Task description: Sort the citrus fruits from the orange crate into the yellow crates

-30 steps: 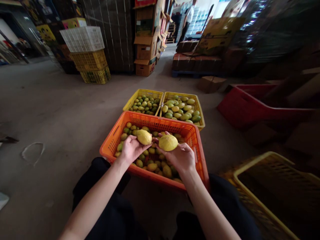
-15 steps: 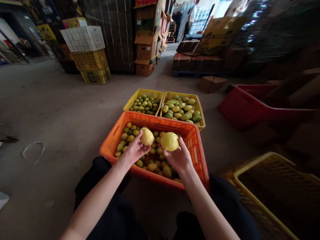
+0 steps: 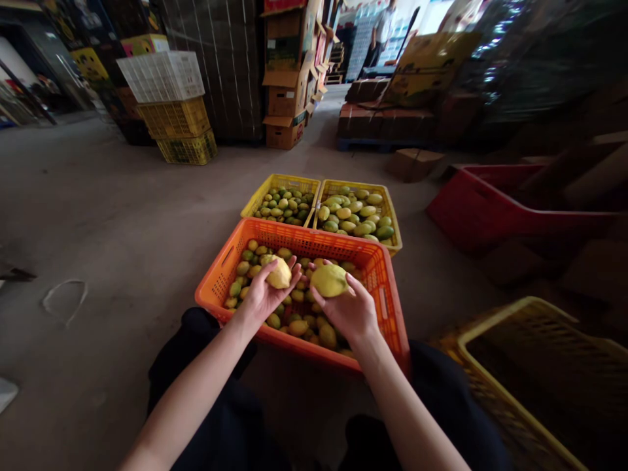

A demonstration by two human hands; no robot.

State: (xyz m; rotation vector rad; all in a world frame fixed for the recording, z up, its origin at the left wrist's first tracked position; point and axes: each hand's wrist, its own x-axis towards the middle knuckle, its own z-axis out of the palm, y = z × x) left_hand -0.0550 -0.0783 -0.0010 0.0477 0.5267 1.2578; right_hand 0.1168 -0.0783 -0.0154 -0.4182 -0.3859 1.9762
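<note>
Above an orange crate (image 3: 377, 261) of yellow-green fruit, my left hand (image 3: 262, 297) holds a pale yellow fruit (image 3: 279, 273) in its palm, thumb over it and fingertips pointing right. My right hand (image 3: 350, 311) has its thumb and fingers around a larger yellow-green fruit (image 3: 328, 280). The two hands are a little apart. Many smaller fruits (image 3: 298, 327) lie in the crate below them. Just behind the orange crate stand two yellow crates, the left one (image 3: 255, 196) with small green fruit and the right one (image 3: 394, 219) with larger fruit.
To the right are a red bin (image 3: 461, 209) and a yellow crate (image 3: 495, 386). Stacked white and yellow crates (image 3: 181, 121) stand at the back left. Cardboard boxes (image 3: 284, 101) rise behind, and a person (image 3: 383, 33) stands in the far background.
My left hand has tilted its fruit to the left, and its fingers now show to the right. The fruit in my right hand has turned and moved slightly left.
</note>
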